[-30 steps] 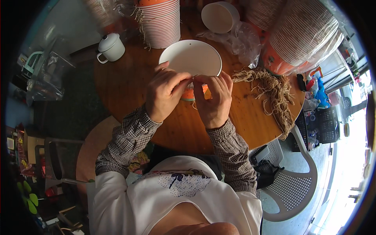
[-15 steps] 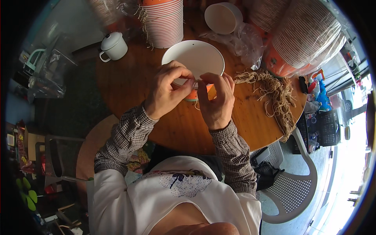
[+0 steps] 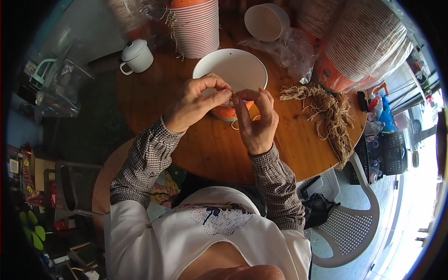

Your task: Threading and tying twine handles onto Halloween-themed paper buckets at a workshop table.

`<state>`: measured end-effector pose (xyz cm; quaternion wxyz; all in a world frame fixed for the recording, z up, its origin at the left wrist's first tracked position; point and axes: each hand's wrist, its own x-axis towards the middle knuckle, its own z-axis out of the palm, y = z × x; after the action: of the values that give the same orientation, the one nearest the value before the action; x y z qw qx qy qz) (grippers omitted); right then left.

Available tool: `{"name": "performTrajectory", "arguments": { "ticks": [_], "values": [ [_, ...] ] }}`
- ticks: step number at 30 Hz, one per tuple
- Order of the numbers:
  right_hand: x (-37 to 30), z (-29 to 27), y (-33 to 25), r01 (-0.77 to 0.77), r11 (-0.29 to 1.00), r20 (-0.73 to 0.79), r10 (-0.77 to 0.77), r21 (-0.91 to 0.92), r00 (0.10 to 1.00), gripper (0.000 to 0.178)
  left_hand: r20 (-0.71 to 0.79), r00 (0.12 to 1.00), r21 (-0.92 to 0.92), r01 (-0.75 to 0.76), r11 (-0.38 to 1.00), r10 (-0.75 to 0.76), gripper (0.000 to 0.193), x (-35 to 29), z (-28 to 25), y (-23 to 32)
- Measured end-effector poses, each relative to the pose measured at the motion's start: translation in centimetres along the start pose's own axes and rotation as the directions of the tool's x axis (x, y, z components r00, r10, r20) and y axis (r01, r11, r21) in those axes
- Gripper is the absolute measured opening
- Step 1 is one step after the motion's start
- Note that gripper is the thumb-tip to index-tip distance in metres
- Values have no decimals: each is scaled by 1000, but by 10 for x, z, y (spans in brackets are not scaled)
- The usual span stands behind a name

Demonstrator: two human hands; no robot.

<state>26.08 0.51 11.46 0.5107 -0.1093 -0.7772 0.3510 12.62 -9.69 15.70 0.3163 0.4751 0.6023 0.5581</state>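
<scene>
A paper bucket (image 3: 233, 65), white inside and orange outside, stands on the round wooden table with its mouth toward me. Over its near rim, my left hand (image 3: 196, 103) pinches a thin pale string with thumb and forefinger. My right hand (image 3: 256, 122) meets it there, thumb and forefinger closed on the same string. A loop of the string (image 3: 234, 126) dangles below the fingertips, in front of the bucket's orange side. The fingers partly hide where the string meets the rim.
A tangled bundle of tan strings (image 3: 333, 112) lies on the table at right. Behind stand a tall stack of buckets (image 3: 198, 32), plastic-wrapped stacks (image 3: 366, 39) and a single bucket (image 3: 266, 22). A white lidded mug (image 3: 137, 57) sits at left; a grey chair (image 3: 350, 228) is at lower right.
My left hand has tilted, its wrist dropping lower and to the left. More of the bucket's orange side shows beneath the fingers. Both hands keep their pinch.
</scene>
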Motion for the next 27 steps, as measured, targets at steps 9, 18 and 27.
{"name": "performTrajectory", "arguments": {
  "ticks": [9,18,27],
  "values": [
    [0,0,4,-259,939,34,258,226,965,9,40,970,198,-245,949,242,14,2,1,-12],
    [1,-6,6,-200,973,-3,202,116,979,11,-68,980,226,-170,959,189,9,0,7,-5],
    [-3,-17,6,-134,991,-44,135,24,990,11,-126,856,486,-387,784,501,9,2,6,-20]
  ]
}}
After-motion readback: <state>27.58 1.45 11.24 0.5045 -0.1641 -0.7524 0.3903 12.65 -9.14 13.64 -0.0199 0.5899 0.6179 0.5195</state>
